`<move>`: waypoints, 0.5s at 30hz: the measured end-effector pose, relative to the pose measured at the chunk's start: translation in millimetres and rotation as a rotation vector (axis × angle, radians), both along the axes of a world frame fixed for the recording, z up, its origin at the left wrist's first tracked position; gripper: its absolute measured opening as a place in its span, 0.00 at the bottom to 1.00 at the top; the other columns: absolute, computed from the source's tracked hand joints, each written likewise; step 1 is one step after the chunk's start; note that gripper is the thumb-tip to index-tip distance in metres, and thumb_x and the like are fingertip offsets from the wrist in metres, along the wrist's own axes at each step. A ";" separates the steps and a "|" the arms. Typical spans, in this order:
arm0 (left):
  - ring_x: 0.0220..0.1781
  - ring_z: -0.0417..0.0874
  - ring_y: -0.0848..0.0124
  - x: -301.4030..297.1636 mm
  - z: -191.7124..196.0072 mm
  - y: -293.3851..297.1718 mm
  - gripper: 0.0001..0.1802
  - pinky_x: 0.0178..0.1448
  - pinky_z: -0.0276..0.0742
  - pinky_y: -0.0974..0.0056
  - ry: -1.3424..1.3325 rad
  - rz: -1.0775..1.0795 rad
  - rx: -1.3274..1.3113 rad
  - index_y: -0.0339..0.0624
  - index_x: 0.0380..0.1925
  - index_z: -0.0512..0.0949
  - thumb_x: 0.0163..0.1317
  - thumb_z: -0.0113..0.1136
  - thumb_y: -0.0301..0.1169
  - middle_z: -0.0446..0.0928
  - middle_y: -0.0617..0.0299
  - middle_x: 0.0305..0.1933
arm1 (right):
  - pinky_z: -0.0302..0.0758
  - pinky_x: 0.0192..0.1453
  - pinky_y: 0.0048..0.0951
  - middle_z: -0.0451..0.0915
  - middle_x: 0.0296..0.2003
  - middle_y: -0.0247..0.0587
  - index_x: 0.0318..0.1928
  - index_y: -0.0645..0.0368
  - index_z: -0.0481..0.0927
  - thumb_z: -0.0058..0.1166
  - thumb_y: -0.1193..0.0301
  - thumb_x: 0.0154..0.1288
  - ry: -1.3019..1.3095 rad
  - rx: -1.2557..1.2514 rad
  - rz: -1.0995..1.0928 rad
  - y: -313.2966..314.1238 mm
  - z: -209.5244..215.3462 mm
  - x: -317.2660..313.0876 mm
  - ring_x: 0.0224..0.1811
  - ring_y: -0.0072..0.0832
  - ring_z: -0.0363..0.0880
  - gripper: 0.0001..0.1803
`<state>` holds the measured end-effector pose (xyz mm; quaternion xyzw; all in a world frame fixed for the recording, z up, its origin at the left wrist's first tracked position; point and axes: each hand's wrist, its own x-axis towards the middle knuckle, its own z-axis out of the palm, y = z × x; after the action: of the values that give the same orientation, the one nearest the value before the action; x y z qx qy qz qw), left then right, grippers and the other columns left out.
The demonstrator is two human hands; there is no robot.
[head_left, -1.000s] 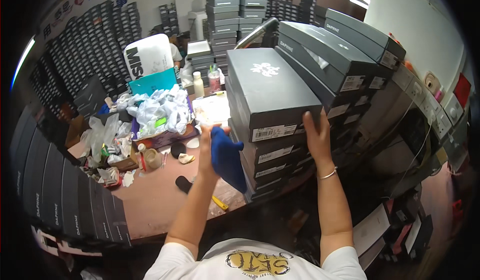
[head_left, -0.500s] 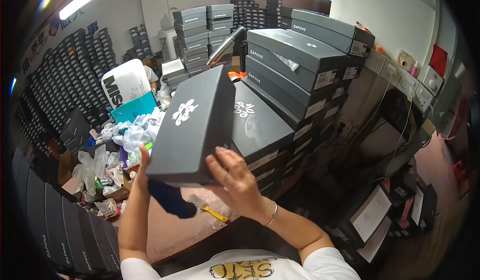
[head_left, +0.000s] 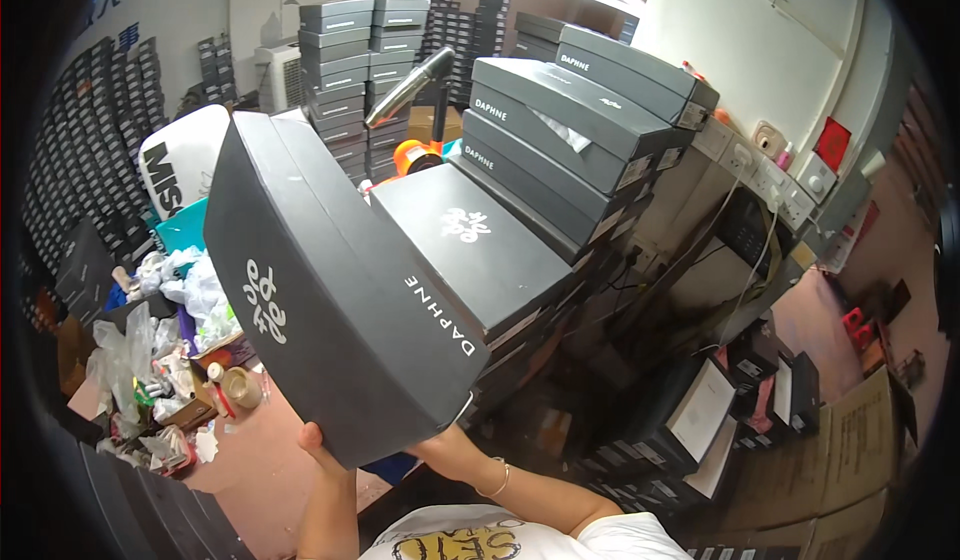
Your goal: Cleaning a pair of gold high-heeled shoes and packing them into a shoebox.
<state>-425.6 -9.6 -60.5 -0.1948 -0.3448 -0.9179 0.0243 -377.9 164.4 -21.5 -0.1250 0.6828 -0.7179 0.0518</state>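
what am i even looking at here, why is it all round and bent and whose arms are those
There is no machine here. A person wears a wide fisheye camera on the head, looking down, and that lens bends straight edges near the rim. The arms coming in from the bottom are that person's own.

Both hands hold up a dark grey shoe box, tilted. The left hand shows a thumb at the box's lower corner; the right hand is under its lower edge, mostly hidden, with a bracelet on the wrist.

Behind it stand stacks of similar grey boxes. At the left is a pinkish table cluttered with crumpled plastic bags and a roll of tape.
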 end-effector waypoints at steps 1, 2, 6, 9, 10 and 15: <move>0.58 0.74 0.66 -3.3 16.5 1.1 0.40 0.62 0.70 0.61 0.034 -0.035 0.010 0.39 0.61 0.65 0.57 0.52 0.58 0.72 0.59 0.59 | 0.70 0.52 0.21 0.73 0.45 0.33 0.52 0.63 0.71 0.57 0.73 0.65 -0.083 -0.110 -0.015 6.2 1.5 -3.4 0.47 0.17 0.71 0.17; 0.58 0.74 0.66 -9.3 24.7 3.0 0.39 0.62 0.70 0.61 0.039 -0.083 0.055 0.39 0.61 0.65 0.58 0.52 0.58 0.72 0.59 0.59 | 0.70 0.49 0.18 0.74 0.41 0.31 0.48 0.64 0.74 0.55 0.75 0.65 -0.166 -0.219 -0.034 14.8 5.0 -5.3 0.43 0.14 0.71 0.12; 0.57 0.75 0.66 -39.3 40.5 4.9 0.37 0.60 0.70 0.62 0.085 -0.011 0.096 0.41 0.60 0.66 0.59 0.50 0.57 0.72 0.59 0.58 | 0.69 0.37 0.14 0.76 0.39 0.30 0.42 0.61 0.77 0.51 0.83 0.58 0.053 -0.187 -0.243 46.7 87.3 -2.1 0.33 0.12 0.71 0.11; 0.50 0.79 0.66 -54.0 51.7 15.6 0.34 0.50 0.77 0.64 -0.038 0.100 0.185 0.38 0.54 0.70 0.57 0.54 0.54 0.76 0.59 0.51 | 0.66 0.37 0.13 0.75 0.41 0.35 0.41 0.59 0.74 0.47 0.82 0.59 0.591 -0.157 -0.629 83.8 162.0 -19.5 0.31 0.13 0.68 0.10; 0.50 0.78 0.66 -60.2 53.2 13.9 0.34 0.50 0.77 0.64 -0.016 0.088 0.190 0.38 0.55 0.70 0.57 0.53 0.54 0.76 0.59 0.51 | 0.68 0.44 0.15 0.75 0.43 0.35 0.42 0.61 0.74 0.48 0.81 0.61 0.773 0.036 -0.770 92.6 180.1 -35.6 0.37 0.15 0.70 0.09; 0.57 0.75 0.67 -91.7 29.0 6.5 0.35 0.60 0.70 0.61 0.076 0.062 0.191 0.44 0.60 0.67 0.59 0.49 0.55 0.73 0.62 0.56 | 0.70 0.52 0.26 0.78 0.44 0.41 0.50 0.61 0.75 0.56 0.73 0.63 0.634 0.553 -0.302 136.7 179.1 -114.0 0.45 0.26 0.76 0.15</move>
<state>-517.3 -3.2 -31.5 -0.2153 -0.2604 -0.9374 0.0842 -491.9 301.1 157.6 -0.2193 0.8419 -0.4339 -0.2340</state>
